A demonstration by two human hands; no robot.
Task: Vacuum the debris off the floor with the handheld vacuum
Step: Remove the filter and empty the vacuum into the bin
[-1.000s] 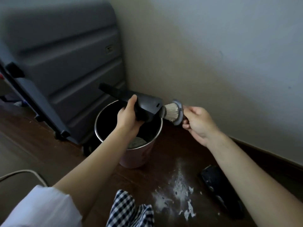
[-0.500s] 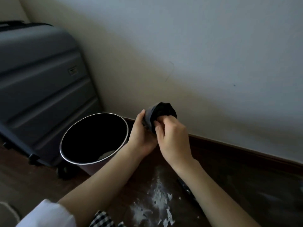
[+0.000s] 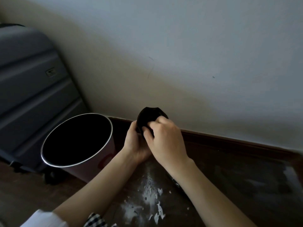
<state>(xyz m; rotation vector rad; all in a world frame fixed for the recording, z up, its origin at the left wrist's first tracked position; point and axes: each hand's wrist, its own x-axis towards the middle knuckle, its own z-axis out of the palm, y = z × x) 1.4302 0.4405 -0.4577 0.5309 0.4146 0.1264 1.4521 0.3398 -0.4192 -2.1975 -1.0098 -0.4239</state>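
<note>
Head view: at frame centre, the left hand (image 3: 136, 145) and right hand (image 3: 165, 141) are both gripping a black plastic vacuum dust cup (image 3: 150, 117), beside a steel-rimmed pink bin (image 3: 105, 158). White powdery debris (image 3: 146, 203) is lying on the dark wooden floor (image 3: 246, 185), lower centre.

- The right hand (image 3: 164, 141) covers most of the dark vacuum part (image 3: 150, 117).
- At nine o'clock, the suitcase (image 3: 32, 89) is cut off by the edge.
- The bin (image 3: 105, 161) interior is too dark to read.

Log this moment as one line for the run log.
hands: left hand and right hand both grip black vacuum dust cup | beside: steel-rimmed bin | white debris: on floor
</note>
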